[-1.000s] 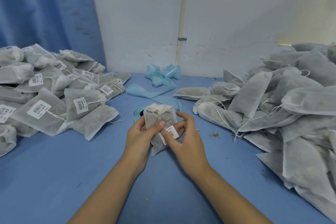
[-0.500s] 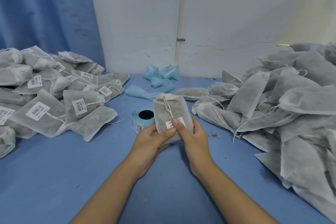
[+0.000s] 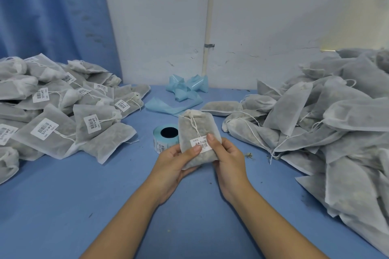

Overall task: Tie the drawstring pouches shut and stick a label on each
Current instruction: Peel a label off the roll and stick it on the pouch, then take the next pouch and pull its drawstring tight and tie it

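Observation:
Both hands hold one grey drawstring pouch (image 3: pixel 194 130) upright above the middle of the blue table (image 3: pixel 63 206). Its neck is gathered and its white string hangs down the front. A white barcode label (image 3: pixel 201 142) is on its lower front. My left hand (image 3: pixel 174 163) cups the pouch from below, thumb on the label's left edge. My right hand (image 3: pixel 228 155) grips the right side, thumb pressing the label's top right. A roll of labels (image 3: pixel 165 137) with a light blue liner stands just behind and left of the pouch.
A heap of labelled pouches (image 3: pixel 52 115) fills the left of the table. A larger heap of pouches without labels (image 3: pixel 326 124) covers the right side. Crumpled light blue liner strip (image 3: pixel 185 92) lies at the back by the white wall.
The pouch went from bunched low between my hands to upright and raised. The label now lies flat on its front under both thumbs, and the roll behind it has come into view.

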Motion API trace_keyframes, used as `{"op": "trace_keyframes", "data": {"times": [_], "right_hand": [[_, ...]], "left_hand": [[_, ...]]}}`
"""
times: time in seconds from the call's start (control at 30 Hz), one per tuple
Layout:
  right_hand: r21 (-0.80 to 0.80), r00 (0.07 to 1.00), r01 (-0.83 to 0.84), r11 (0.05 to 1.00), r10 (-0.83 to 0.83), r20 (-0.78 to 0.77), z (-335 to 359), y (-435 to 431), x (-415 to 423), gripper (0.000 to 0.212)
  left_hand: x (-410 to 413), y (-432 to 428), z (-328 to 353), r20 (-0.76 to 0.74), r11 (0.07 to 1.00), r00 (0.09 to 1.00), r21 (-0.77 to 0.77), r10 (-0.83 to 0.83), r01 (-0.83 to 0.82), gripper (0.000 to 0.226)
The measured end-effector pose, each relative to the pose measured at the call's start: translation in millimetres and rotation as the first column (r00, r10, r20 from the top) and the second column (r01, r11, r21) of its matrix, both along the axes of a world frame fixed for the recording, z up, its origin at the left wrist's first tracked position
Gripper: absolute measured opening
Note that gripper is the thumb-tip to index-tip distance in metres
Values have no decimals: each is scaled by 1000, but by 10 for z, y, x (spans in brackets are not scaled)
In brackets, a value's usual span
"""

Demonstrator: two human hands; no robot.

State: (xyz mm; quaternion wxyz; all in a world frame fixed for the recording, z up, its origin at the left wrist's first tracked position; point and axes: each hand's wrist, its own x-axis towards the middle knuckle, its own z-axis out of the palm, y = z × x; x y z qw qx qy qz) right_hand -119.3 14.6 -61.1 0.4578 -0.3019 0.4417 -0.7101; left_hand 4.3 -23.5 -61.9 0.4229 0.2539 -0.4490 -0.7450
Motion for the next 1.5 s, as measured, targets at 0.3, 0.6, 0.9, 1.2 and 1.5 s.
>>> {"op": "trace_keyframes", "data": {"times": [0.3,0.6,0.9,1.2,1.5], "right_hand": [[61,993,89,994,-93,66,39,-40,-56,23],[55,984,172,984,-168,-64,-16,-73,-93,6],[44,312,497,867,-132,-941,-24,-19,-639,49],[196,105,511,837,165,-981,-100,-68,-742,49],[-111,150,472,875,-204,-967,-100,-53,-717,41]], "left_hand": [[-58,23,267,60,868,876,-181,478,-462,22],[94,-111,336,-228,944,924,-44,308,-326,57],[-156,146,170,232,942,943,-293,237,-165,24],[-237,204,31,378,937,906,-346,193,-55,33],[-266,215,-38,381,922,890,-375,252,-100,35]]}}
